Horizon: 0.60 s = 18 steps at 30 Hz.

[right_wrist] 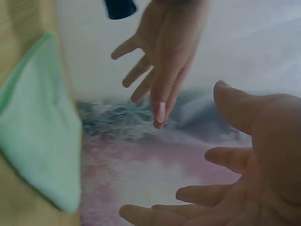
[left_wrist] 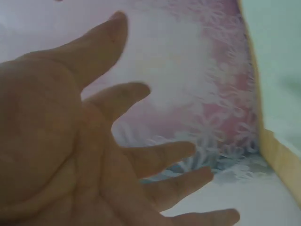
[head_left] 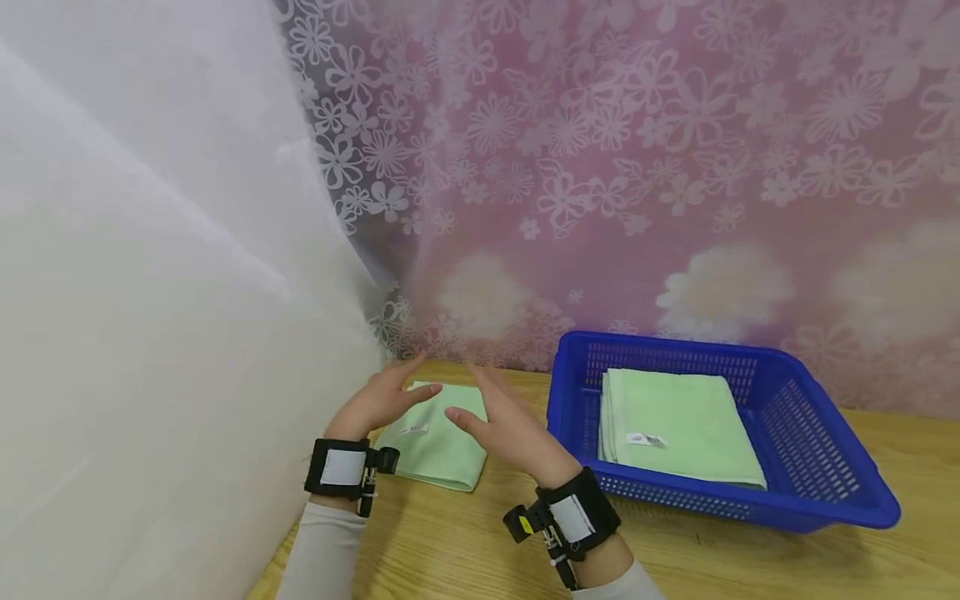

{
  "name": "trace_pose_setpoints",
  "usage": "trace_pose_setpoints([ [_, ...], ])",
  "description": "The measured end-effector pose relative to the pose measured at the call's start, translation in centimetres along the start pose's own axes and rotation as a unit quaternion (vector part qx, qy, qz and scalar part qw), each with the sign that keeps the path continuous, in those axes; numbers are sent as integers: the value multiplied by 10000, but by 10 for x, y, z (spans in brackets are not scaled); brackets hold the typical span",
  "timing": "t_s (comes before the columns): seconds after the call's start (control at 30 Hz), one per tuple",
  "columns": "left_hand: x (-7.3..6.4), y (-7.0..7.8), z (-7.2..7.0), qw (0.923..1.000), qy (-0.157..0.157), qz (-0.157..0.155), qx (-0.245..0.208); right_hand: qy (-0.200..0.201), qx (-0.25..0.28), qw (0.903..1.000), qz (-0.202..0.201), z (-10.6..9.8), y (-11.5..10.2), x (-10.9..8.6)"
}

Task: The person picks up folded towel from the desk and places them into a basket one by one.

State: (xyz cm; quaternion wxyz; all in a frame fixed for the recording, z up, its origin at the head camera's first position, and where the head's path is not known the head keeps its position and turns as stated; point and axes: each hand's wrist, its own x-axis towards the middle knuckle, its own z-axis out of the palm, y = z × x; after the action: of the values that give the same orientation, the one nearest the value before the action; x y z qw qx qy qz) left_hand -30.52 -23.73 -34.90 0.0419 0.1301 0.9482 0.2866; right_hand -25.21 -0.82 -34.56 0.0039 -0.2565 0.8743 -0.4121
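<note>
A folded light green towel (head_left: pixel 442 446) with a small white label lies on the wooden table, below both hands. Over its left side hovers my left hand (head_left: pixel 384 400), fingers extended and spread, holding nothing; the left wrist view shows its bare palm (left_wrist: pixel 51 141). My right hand (head_left: pixel 513 425) hovers above the towel's right side, its fingers also straight and apart. In the right wrist view the two hands face each other with a gap between them, and the green towel (right_wrist: pixel 40 136) lies below, apart from the fingers.
To the right stands a blue perforated plastic basket (head_left: pixel 840 500) with a folded green towel (head_left: pixel 682 425) inside. A white sheet (head_left: pixel 172 292) hangs close on the left. Behind the table hangs a pink flowered curtain (head_left: pixel 600 183). The wooden table (head_left: pixel 450 550) runs along the front.
</note>
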Motion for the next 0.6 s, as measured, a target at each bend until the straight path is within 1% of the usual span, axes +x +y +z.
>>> trace_pose_setpoints([
  [0.1,4,-16,8,9994,-334,-101,-17,-96,-83,9998,120,18,16,7],
  [0.23,7,-36,19,9970,-558,-530,-113,-245,-198,9989,352,39,37,14],
  [0.33,10,-46,26,9948,-585,-828,-90,-368,-286,9968,649,51,53,16],
  [0.43,13,-52,32,9934,-539,-1014,-49,-430,-410,9945,865,62,66,18],
  [0.6,16,-59,37,9920,-404,-1200,9,-358,-673,9932,875,77,78,19],
])
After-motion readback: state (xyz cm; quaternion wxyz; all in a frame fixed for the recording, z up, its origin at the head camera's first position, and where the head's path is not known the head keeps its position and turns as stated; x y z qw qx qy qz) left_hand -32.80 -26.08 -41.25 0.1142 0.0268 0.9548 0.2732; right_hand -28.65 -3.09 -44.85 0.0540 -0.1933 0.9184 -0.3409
